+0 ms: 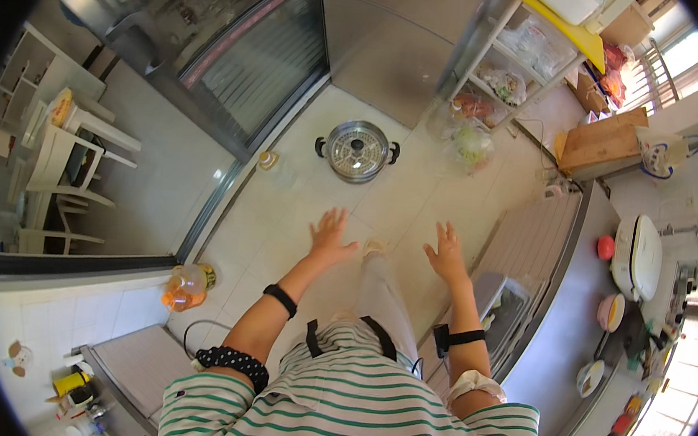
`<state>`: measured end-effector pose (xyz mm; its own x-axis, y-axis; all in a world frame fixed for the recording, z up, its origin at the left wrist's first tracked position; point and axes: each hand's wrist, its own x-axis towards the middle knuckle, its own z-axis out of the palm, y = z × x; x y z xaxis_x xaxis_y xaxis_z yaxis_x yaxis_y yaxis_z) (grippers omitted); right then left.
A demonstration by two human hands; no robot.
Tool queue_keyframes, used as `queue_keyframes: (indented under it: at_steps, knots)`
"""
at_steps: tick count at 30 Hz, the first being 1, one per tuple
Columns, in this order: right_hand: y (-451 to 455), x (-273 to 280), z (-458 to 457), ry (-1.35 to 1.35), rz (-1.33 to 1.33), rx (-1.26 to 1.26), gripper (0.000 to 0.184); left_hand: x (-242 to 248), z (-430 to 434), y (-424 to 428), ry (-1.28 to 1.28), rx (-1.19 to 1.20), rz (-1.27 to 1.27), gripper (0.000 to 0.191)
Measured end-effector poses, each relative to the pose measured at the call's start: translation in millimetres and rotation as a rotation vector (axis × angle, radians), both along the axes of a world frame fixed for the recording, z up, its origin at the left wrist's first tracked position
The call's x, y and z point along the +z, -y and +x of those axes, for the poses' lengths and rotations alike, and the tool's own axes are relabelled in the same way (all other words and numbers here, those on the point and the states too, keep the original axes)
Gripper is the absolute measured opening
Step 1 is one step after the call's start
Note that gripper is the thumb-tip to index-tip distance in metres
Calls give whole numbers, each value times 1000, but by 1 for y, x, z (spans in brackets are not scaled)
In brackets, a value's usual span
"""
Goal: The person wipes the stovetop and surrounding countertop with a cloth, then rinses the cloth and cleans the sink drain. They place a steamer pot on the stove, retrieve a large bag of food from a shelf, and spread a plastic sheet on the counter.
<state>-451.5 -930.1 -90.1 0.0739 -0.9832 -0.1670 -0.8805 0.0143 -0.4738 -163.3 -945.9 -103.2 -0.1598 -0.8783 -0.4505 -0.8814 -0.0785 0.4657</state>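
Both of my hands are held out in front of me above the tiled floor [413, 205], fingers apart and holding nothing. My left hand [329, 238] is nearest to a steamer pot [357, 150] that stands on the floor ahead. The pot is round and metal, with a glass lid over a perforated steamer tray and a black handle on each side. My right hand [446, 251] is level with the left, on the side of the counter cabinets. Neither hand touches anything.
Bottles stand by the wall at left [190, 285], and a small bottle [268, 160] by the sliding-door track. A shelf rack [494, 87] holds bagged food. On the right, the counter [566, 314] bears a white appliance [638, 258] and bowls [611, 312]; an open drawer [506, 315] juts below.
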Motion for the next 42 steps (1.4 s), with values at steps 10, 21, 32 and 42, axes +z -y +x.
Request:
queue_keyframes:
  at_steps: [10, 21, 32, 42]
  knots:
    - [151, -45, -8, -15, 239, 79, 62, -76, 50, 110, -148, 488, 44, 94]
    - [276, -161, 38, 178, 253, -28, 57, -137, 91, 220, -162, 491, 56, 80]
    - [330, -308, 26, 177, 404, -314, 59, -270, 116, 291, -346, 753, 145, 79]
    - [357, -441, 5, 235, 614, -558, 78, -391, 108, 333, -410, 909, 358, 88]
